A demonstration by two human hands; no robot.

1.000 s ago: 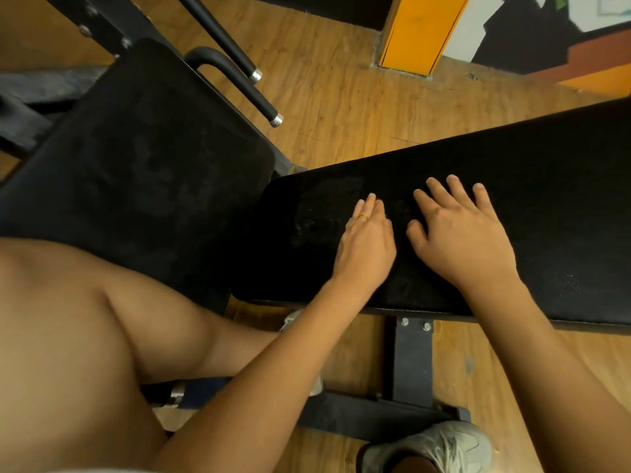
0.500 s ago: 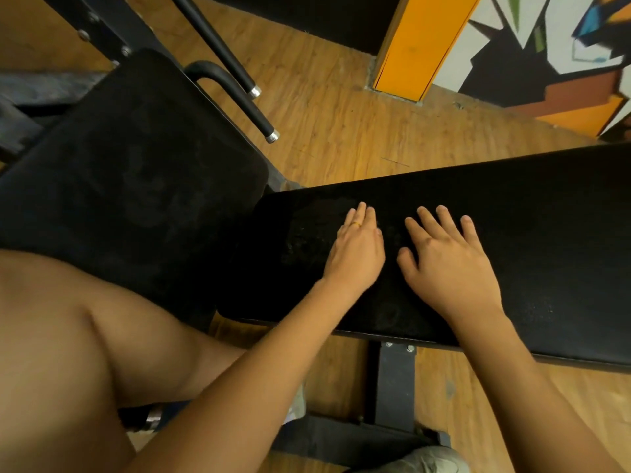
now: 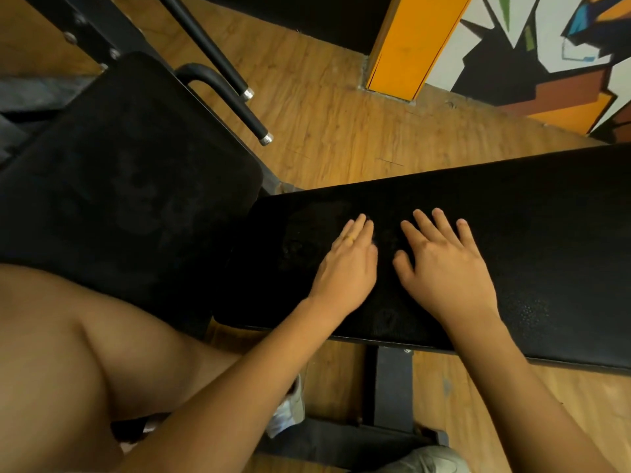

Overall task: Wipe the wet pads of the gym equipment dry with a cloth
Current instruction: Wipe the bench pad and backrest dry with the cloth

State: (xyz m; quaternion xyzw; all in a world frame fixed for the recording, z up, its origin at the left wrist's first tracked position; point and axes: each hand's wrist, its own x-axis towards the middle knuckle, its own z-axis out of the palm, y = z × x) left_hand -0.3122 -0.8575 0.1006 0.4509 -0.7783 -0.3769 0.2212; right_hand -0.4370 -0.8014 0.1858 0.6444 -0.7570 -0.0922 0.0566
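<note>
A: Your left hand (image 3: pixel 345 268) and right hand (image 3: pixel 447 271) both lay flat on the long pad (image 3: pixel 553 247), side by side and just apart. The fingers were straight and gripped nothing.

B: The left fingers were held together, with a ring (image 3: pixel 349 237) on one. Your right fingers were spread a little, thumb out toward the left hand. I could not tell whether a cloth lay under your palms.

A: Your wrists crossed the pad's near edge. Your fingertips stopped short of its far edge, with a strip of bare pad beyond them.

B: To your right the pad ran on bare to the picture's edge, with fine specks on it near the near edge. To your left there was less room. A stretch with faint dull patches came first, then the pad's left end.

A: That end lay just beside the seat pad (image 3: pixel 119 179). I could not tell whether they touched. Two bars (image 3: pixel 251 121) stood out past the seat pad's far edge, over the wooden floor (image 3: pixel 341 131).

B: Under the near edge a dark post (image 3: pixel 392 384) went down between your forearms. Your bare leg (image 3: pixel 68 353) filled the near left corner. One shoe (image 3: pixel 290 409) showed beside the post and another (image 3: pixel 426 460) at the bottom edge.
</note>
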